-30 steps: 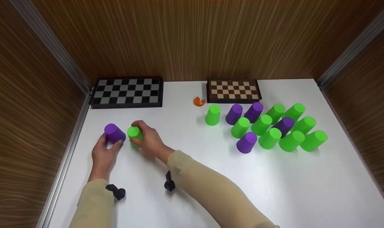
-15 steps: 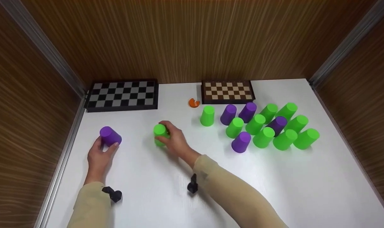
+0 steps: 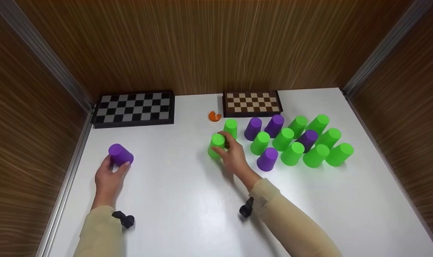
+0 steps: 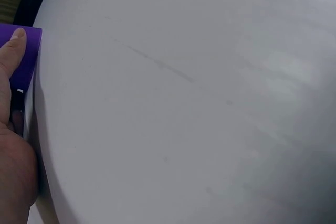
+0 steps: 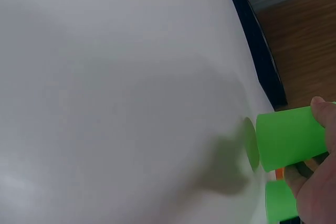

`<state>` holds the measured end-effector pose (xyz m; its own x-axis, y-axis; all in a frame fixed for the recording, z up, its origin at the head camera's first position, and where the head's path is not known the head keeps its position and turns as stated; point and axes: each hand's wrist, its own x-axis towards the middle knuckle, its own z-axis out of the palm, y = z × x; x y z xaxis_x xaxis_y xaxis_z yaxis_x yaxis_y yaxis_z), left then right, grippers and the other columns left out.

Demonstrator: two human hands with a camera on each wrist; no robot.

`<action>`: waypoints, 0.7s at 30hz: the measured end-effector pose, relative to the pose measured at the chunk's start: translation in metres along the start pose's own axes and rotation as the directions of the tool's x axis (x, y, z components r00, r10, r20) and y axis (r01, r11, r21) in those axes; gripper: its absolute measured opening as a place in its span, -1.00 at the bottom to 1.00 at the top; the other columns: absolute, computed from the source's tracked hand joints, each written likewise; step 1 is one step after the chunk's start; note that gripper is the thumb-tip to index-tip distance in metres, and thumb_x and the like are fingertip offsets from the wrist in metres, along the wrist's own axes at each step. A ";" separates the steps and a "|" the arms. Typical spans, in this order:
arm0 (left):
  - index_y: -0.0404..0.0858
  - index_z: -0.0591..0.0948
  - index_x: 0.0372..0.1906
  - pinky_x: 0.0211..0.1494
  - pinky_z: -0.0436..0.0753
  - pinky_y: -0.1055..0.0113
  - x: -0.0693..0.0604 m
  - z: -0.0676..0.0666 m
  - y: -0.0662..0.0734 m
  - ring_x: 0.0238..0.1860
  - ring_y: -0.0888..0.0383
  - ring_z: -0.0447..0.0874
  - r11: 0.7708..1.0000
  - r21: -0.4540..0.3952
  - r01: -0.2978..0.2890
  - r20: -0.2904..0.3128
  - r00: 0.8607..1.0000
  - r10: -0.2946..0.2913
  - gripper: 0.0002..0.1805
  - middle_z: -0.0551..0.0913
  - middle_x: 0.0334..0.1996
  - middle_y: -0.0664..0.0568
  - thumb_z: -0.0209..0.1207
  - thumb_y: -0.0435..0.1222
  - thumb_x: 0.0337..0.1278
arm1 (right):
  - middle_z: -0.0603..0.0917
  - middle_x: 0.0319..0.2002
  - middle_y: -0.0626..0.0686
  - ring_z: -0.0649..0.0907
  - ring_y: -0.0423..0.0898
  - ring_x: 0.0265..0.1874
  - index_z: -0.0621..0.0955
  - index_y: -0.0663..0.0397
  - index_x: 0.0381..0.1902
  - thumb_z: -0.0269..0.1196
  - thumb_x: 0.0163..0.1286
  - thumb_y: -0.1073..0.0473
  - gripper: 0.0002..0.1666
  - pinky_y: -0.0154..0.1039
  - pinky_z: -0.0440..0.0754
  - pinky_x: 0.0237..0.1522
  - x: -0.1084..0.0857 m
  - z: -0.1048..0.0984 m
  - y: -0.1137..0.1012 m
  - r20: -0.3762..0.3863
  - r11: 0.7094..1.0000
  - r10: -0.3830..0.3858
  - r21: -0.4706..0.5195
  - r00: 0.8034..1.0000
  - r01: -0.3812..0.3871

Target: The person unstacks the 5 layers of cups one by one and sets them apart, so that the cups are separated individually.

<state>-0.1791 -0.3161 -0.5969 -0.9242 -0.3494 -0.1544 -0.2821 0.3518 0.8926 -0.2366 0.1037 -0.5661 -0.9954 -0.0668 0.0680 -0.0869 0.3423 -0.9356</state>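
At the left of the head view, my left hand [image 3: 107,180] holds an upside-down purple cup [image 3: 120,155] between thumb and fingers. The left wrist view catches the thumb [image 4: 16,45] pressed on the side of that cup. Near the middle of the table, my right hand [image 3: 235,156] grips an upside-down green cup [image 3: 215,146] by its sides. In the right wrist view, that cup's rim [image 5: 260,142] stands a little above its reflection on the table. Just behind it is another green cup [image 3: 231,127], partly hidden by the held cup and the fingers.
Several green cups [image 3: 292,153] and purple cups [image 3: 267,159] stand upside down at the right. Along the back wall lie a black-and-grey checkered board [image 3: 133,107] and a brown checkered board [image 3: 252,102]. A small orange piece [image 3: 214,116] lies beside the brown board.
My right hand has carried the green cup rightward, from beside the purple cup to near the group. My left hand has stayed at the purple cup. The head view has shifted slightly.
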 end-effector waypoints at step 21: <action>-0.17 0.16 0.71 0.71 0.10 0.09 0.001 -0.001 0.000 0.66 -0.08 0.07 0.999 0.030 -0.013 -0.002 1.000 0.013 -0.03 0.18 0.64 -0.18 0.41 -0.06 0.38 | 0.59 0.37 0.21 0.56 0.15 0.39 0.50 0.04 0.44 0.43 0.47 0.22 -0.36 0.08 0.49 0.49 -0.014 -0.037 0.024 -0.086 0.998 0.051 -0.020 0.995 -0.053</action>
<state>-0.1796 -0.3167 -0.5964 -0.9274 -0.3461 -0.1419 -0.2776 0.3825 0.8813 -0.2263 0.1476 -0.5762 -0.9983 0.0317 0.0496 -0.0347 0.3636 -0.9309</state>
